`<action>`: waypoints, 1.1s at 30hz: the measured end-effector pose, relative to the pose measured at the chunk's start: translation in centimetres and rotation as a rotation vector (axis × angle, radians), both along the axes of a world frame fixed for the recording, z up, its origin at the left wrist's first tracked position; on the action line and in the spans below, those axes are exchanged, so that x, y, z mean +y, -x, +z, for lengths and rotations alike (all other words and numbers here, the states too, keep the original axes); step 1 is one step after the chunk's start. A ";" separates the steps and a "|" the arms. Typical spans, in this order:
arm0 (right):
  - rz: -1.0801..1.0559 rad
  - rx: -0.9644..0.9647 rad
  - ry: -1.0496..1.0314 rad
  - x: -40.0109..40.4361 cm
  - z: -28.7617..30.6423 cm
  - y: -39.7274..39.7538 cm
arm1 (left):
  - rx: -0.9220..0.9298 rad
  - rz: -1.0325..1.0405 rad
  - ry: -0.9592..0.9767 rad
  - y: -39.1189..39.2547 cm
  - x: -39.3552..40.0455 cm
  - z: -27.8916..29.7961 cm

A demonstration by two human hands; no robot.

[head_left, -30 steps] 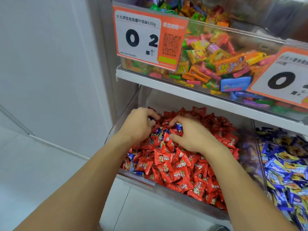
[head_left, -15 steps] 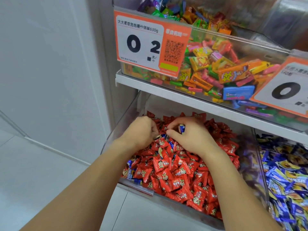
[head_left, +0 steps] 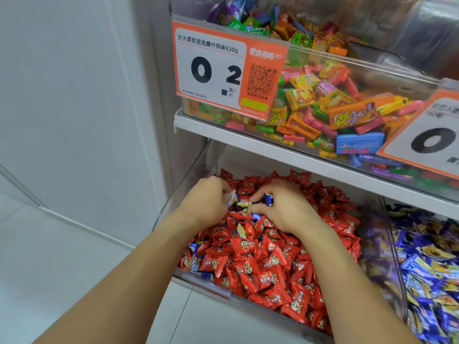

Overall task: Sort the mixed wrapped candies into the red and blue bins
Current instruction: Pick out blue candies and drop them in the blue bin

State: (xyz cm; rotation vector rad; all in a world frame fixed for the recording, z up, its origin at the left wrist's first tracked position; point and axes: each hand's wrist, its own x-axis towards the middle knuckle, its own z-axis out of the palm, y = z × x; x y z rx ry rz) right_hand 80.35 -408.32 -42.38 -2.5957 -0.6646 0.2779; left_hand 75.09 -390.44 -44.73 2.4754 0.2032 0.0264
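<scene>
A clear bin on the lower shelf is heaped with red wrapped candies, with a few blue ones mixed in, such as a blue candy at its front left. Both hands are in the back of this heap. My left hand pinches a blue candy in curled fingers. My right hand holds another blue candy against its palm while its fingertips pinch a gold-ended candy lying between the hands. To the right stands a second clear bin of blue wrapped candies.
Close above my hands runs the white upper shelf. It carries a clear bin of mixed colourful gum with an orange price tag, and a second tag at the right. A white wall and floor lie to the left.
Both hands have come closer together at the back of the red heap. A gold-ended candy now shows between them, and a blue candy shows at my left fingertips.
</scene>
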 end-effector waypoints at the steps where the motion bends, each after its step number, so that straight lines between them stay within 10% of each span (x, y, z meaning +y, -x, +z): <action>1: -0.025 -0.022 -0.050 -0.2 0.2 0.1 | -0.029 0.031 0.034 0.0 -0.1 0.3; 17: -0.222 0.393 -0.670 -2.0 2.1 4.3 | 0.170 0.189 1.033 1.7 -4.6 3.5; 33: -0.281 0.563 -0.844 -3.6 2.3 5.3 | 0.084 -0.045 0.833 2.7 -3.8 3.1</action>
